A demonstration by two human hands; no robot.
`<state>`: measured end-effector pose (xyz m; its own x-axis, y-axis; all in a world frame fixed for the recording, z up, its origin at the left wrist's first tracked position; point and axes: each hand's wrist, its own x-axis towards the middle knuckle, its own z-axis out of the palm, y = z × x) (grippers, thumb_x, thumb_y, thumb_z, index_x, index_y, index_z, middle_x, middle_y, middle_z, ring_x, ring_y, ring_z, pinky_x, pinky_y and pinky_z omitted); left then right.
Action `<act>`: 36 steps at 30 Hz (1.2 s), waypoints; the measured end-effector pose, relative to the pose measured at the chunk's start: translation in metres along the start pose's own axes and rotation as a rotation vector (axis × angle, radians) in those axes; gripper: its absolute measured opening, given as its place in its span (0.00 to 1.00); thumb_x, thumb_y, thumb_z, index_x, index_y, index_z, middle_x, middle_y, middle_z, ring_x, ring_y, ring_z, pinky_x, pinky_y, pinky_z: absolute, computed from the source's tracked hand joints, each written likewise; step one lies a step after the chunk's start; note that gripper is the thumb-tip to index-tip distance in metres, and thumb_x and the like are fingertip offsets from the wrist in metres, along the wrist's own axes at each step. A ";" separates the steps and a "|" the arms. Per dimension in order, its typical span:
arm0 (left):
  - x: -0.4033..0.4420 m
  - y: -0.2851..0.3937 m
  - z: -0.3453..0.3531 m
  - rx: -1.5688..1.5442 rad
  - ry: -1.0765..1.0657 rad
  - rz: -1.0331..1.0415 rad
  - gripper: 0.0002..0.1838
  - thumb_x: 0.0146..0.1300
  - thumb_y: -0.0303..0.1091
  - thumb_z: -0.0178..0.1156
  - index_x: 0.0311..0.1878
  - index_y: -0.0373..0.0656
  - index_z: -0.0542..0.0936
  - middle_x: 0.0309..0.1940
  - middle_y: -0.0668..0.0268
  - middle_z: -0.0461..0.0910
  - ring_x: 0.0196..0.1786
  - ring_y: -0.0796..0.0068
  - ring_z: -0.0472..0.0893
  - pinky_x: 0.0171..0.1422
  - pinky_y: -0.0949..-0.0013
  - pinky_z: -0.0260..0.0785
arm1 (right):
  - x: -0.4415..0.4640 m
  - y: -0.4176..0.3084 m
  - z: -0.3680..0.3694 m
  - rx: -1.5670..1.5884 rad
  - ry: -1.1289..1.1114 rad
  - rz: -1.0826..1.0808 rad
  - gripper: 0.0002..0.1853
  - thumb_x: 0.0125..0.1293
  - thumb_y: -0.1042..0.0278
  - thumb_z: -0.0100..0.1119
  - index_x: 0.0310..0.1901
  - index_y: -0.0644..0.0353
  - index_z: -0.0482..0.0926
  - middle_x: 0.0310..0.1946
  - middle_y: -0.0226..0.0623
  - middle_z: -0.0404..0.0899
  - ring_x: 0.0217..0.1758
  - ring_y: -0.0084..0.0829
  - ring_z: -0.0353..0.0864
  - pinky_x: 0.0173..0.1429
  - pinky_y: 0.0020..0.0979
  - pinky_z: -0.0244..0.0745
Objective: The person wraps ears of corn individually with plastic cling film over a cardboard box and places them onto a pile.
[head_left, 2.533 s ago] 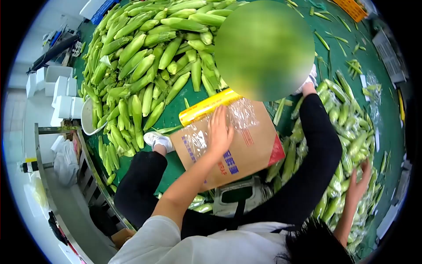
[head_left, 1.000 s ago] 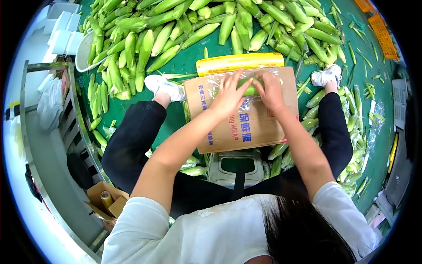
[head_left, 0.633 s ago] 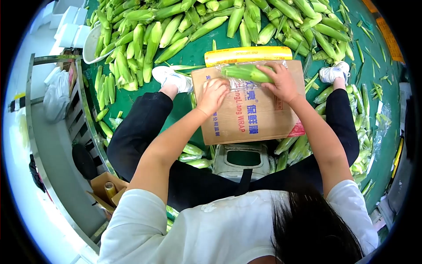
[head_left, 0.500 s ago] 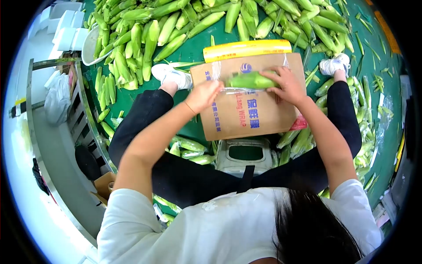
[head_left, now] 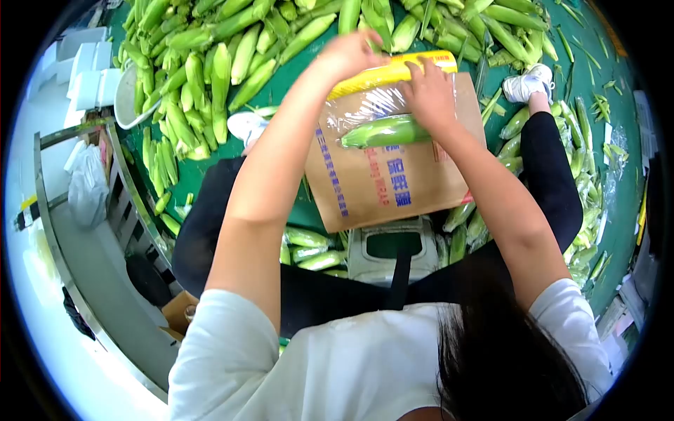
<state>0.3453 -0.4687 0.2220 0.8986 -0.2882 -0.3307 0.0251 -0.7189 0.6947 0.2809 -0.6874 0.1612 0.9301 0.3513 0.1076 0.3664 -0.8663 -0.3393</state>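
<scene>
A husked-green ear of corn (head_left: 386, 132) lies across a cardboard box (head_left: 372, 189), with clear plastic film (head_left: 372, 104) spread above and around it. A yellow roll of cling film (head_left: 393, 72) rests along the box's far edge. My right hand (head_left: 430, 98) is over the box, fingers spread and tips on the roll, its palm just above the corn's right end. My left hand (head_left: 351, 55) reaches past the roll at the front of the corn pile (head_left: 309, 38). Its thumb and fingers are apart, slightly blurred, with green showing between them.
Film-wrapped corn (head_left: 309, 249) lies below the box and more along the right. The box sits by a grey plastic stool (head_left: 361, 259) between my legs. A white basin (head_left: 133, 98) and a metal frame (head_left: 70, 245) stand to the left.
My left hand has moved from the box's left side up past the roll. My right hand has shifted from the corn up to the roll. The corn now lies on the box under film.
</scene>
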 end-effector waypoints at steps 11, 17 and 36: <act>-0.013 0.001 0.146 0.115 0.061 0.337 0.25 0.76 0.60 0.48 0.71 0.72 0.75 0.84 0.62 0.48 0.86 0.54 0.41 0.84 0.36 0.30 | -0.024 -0.034 -0.038 0.194 -1.012 -0.365 0.44 0.38 0.46 0.79 0.63 0.48 0.81 0.58 0.42 0.82 0.59 0.38 0.81 0.61 0.42 0.77; -0.042 0.021 0.160 0.629 0.142 0.487 0.25 0.73 0.56 0.51 0.73 0.77 0.71 0.84 0.61 0.49 0.85 0.55 0.48 0.82 0.35 0.41 | -0.137 -0.060 -0.069 0.906 -2.050 0.057 0.39 0.58 0.40 0.73 0.63 0.62 0.79 0.55 0.40 0.84 0.56 0.36 0.81 0.63 0.36 0.74; -0.209 0.128 0.301 0.309 -0.208 0.572 0.34 0.64 0.36 0.59 0.74 0.39 0.67 0.79 0.44 0.54 0.78 0.40 0.58 0.79 0.40 0.53 | -0.369 0.040 -0.278 1.959 -0.338 1.272 0.35 0.68 0.37 0.59 0.61 0.62 0.74 0.45 0.45 0.84 0.40 0.41 0.87 0.44 0.48 0.86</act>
<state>0.0293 -0.6910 0.1883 0.6295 -0.7702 -0.1030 -0.5832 -0.5559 0.5923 -0.0404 -0.9503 0.3675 0.4773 0.3194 -0.8186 -0.8013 0.5405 -0.2563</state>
